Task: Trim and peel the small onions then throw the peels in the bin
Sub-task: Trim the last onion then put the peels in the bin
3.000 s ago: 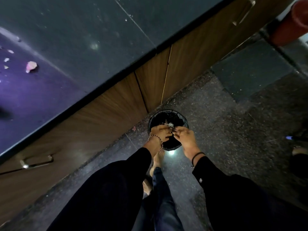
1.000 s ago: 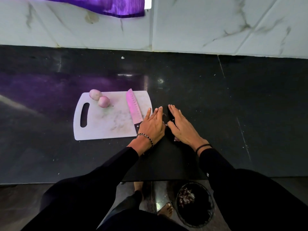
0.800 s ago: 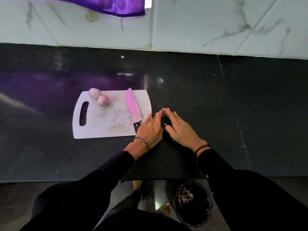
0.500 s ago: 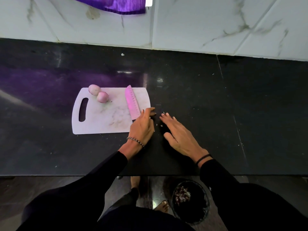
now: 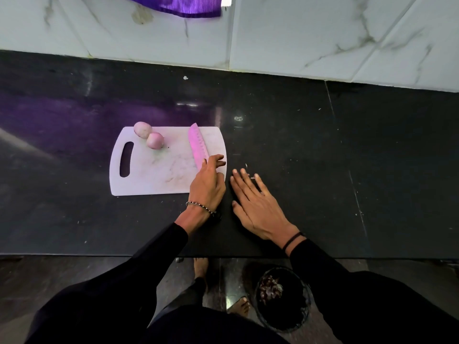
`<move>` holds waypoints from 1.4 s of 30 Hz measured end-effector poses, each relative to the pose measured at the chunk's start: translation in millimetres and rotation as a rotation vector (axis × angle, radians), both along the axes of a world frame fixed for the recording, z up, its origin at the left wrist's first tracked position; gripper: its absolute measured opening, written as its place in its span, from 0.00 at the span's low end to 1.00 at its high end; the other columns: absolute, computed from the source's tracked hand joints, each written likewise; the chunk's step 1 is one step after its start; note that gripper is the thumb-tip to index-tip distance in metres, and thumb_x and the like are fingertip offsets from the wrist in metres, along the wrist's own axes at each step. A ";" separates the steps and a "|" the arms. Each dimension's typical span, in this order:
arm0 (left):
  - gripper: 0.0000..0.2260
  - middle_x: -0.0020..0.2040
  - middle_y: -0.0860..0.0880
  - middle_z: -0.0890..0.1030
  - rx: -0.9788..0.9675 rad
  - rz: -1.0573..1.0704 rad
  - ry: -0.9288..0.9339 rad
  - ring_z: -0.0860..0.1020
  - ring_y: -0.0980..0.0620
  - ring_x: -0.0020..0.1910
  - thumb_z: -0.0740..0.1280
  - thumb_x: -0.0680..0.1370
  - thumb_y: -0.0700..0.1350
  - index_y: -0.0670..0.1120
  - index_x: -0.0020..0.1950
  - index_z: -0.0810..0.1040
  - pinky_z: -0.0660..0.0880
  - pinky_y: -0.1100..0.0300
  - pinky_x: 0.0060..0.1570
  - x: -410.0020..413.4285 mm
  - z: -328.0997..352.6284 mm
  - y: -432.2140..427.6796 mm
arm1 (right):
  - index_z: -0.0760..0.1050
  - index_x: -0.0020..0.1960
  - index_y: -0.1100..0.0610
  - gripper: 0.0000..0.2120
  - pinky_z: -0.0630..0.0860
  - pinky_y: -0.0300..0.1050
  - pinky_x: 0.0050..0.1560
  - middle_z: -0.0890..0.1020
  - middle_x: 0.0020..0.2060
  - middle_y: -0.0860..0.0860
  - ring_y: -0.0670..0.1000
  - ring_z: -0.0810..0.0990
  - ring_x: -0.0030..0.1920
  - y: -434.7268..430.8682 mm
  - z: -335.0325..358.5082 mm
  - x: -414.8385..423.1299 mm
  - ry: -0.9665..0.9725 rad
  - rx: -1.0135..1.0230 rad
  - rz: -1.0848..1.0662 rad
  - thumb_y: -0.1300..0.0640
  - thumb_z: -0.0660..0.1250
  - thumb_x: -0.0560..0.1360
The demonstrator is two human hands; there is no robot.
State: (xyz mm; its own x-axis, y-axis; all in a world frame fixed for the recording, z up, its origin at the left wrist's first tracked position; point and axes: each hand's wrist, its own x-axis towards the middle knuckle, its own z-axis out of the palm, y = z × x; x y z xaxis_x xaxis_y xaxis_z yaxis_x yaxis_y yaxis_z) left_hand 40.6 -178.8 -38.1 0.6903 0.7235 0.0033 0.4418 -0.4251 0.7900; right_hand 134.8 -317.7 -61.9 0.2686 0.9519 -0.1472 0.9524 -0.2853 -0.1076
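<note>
Two peeled small onions (image 5: 142, 129) (image 5: 154, 140) lie touching each other at the far left corner of the white cutting board (image 5: 154, 175). A pink-bladed knife (image 5: 197, 145) rests on the board's right side. My left hand (image 5: 208, 184) covers its handle with the fingers curled at the board's right edge; whether it grips the handle is hidden. To the right of the board, my right hand (image 5: 255, 202) lies flat on the black counter with its fingers spread and nothing in it. Tiny peel scraps (image 5: 248, 167) lie by its fingertips. The round black bin (image 5: 298, 316) stands on the floor below, holding peels (image 5: 270, 289).
The black stone counter (image 5: 347, 157) runs wide to both sides, backed by a white marble wall (image 5: 310, 33). A purple cloth (image 5: 178, 6) hangs at the top. My bare feet (image 5: 239, 306) are beside the bin under the counter's front edge.
I rose from the bin to the counter. Both hands lay together right of the board; since then the left slid onto the knife handle and the right stayed flat with fingers spreading.
</note>
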 end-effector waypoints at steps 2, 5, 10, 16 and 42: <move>0.19 0.63 0.50 0.79 -0.009 -0.009 0.014 0.77 0.47 0.61 0.57 0.77 0.35 0.46 0.67 0.68 0.76 0.48 0.54 0.5 0.5 -1.3 | 0.53 0.82 0.60 0.31 0.44 0.55 0.82 0.53 0.82 0.55 0.53 0.46 0.82 3.3 -3.4 -5.3 -0.001 -0.006 0.016 0.45 0.44 0.84; 0.19 0.63 0.51 0.79 0.006 -0.029 0.029 0.74 0.47 0.64 0.56 0.77 0.35 0.47 0.67 0.68 0.76 0.49 0.54 2.8 -0.5 -1.1 | 0.53 0.82 0.62 0.32 0.45 0.57 0.82 0.53 0.82 0.57 0.54 0.46 0.82 10.9 -3.3 -3.7 -0.008 -0.005 -0.116 0.45 0.40 0.83; 0.20 0.66 0.48 0.77 0.047 -0.093 0.114 0.70 0.46 0.70 0.56 0.77 0.37 0.48 0.69 0.66 0.76 0.46 0.56 9.1 1.2 -0.7 | 0.46 0.83 0.60 0.35 0.40 0.56 0.82 0.48 0.83 0.55 0.53 0.41 0.82 29.5 0.8 4.4 -0.001 -0.043 -0.119 0.43 0.32 0.81; 0.19 0.67 0.45 0.77 0.162 -0.193 0.187 0.65 0.44 0.73 0.56 0.80 0.36 0.43 0.72 0.67 0.60 0.54 0.72 18.9 9.6 -4.4 | 0.51 0.81 0.63 0.39 0.40 0.57 0.82 0.53 0.82 0.59 0.56 0.44 0.82 23.9 5.0 -0.9 -0.028 -0.055 -0.203 0.43 0.30 0.79; 0.26 0.75 0.41 0.67 0.359 -0.297 0.214 0.57 0.49 0.78 0.58 0.77 0.35 0.38 0.76 0.60 0.39 0.57 0.77 -3.5 0.1 -24.0 | 0.52 0.83 0.58 0.30 0.45 0.43 0.79 0.51 0.83 0.50 0.45 0.46 0.81 -53.4 28.5 0.3 0.338 0.043 -0.420 0.47 0.51 0.85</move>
State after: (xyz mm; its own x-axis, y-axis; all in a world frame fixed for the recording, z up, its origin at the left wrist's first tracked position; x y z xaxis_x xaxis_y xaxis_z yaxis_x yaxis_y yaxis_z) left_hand 37.2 -202.8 -38.0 0.8783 0.4754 0.0513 0.3969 -0.7846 0.4762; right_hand 135.1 -371.1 -33.4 0.5718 0.7798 -0.2548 0.6676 -0.6228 -0.4080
